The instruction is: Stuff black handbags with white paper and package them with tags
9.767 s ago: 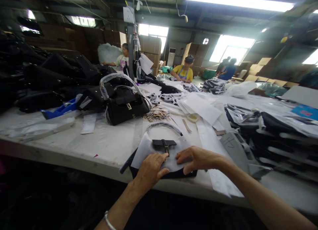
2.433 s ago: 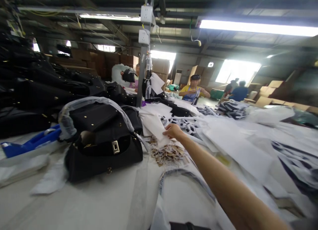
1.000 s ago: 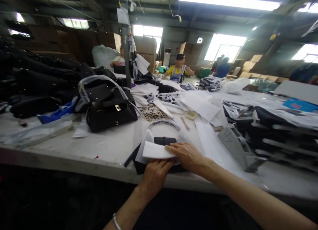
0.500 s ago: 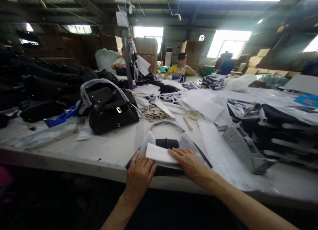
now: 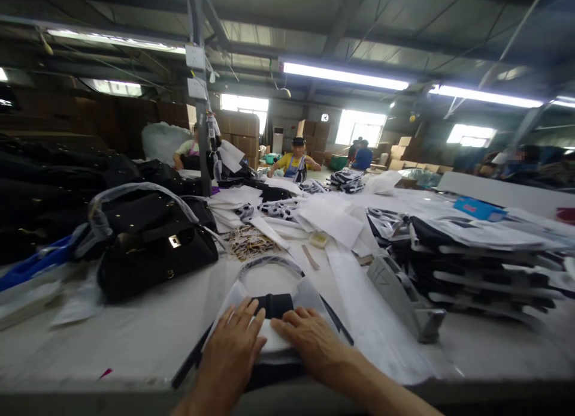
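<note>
A black bag lies flat near the table's front edge, its wrapped handle arching away from me. White sheeting lies around its middle, and a white foam piece covers the part nearest me. My left hand rests on the left of the foam and sheeting, fingers spread. On the foam's right side lies my right hand, fingers stretched out and slightly bent. Both palms face down, and the hands partly hide the foam and the bag beneath.
A finished-looking black handbag stands at left. Beyond my hands are gold-coloured hardware pieces and white sheets. A grey tape dispenser and stacked wrapped black pieces are at right. A person sits across the table.
The camera view has tilted up and turned right. My left hand has moved from the foam's left edge further up over it. My right hand still lies on the foam.
</note>
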Available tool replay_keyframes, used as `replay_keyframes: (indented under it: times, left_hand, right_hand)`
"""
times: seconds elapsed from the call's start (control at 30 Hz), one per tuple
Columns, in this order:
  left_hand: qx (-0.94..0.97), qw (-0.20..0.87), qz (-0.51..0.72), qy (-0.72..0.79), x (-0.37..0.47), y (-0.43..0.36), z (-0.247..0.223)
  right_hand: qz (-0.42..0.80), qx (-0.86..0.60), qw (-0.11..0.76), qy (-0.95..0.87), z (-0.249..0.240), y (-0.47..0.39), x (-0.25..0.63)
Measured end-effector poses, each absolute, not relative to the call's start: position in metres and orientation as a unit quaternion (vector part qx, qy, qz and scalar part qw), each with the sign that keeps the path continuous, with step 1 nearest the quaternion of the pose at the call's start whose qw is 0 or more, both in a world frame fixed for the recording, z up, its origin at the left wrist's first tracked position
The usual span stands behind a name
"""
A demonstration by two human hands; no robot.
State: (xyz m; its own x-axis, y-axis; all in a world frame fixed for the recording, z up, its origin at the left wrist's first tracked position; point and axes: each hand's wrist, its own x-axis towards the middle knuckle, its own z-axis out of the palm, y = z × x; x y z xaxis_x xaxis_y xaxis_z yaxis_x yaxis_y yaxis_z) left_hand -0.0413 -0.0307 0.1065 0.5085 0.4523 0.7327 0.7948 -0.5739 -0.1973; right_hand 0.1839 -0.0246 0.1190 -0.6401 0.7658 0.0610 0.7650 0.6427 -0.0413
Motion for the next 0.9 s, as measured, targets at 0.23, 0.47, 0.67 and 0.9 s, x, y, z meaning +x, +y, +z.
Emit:
replay_keyframes:
  times: [0.23,0.47,0.67,0.9]
  left_hand:
    - [-0.846,0.203,-0.309,-0.383,-0.044,-0.011,0.061]
    - [-0.862,0.258,-0.251,-0.356,-0.044,-0.011,0.076]
    - [-0.85,0.293,-0.338,-0.279,-0.024,-0.002,0.052]
    - [-0.854,0.251,-0.373,-0.263,-0.034,0.002,0.034]
  right_hand:
    - [0.03,-0.413,0.038,-0.909,0.112,-0.015,0.184]
    - [0.046,-0.429,0.021,-0.902,0.116,-0.011,0.182]
    - [0.004,-0.428,0.036,-0.903,0.082,0.002,0.184]
    - [-0.012,-0.363,0.187,-0.912,0.1,-0.014,0.199]
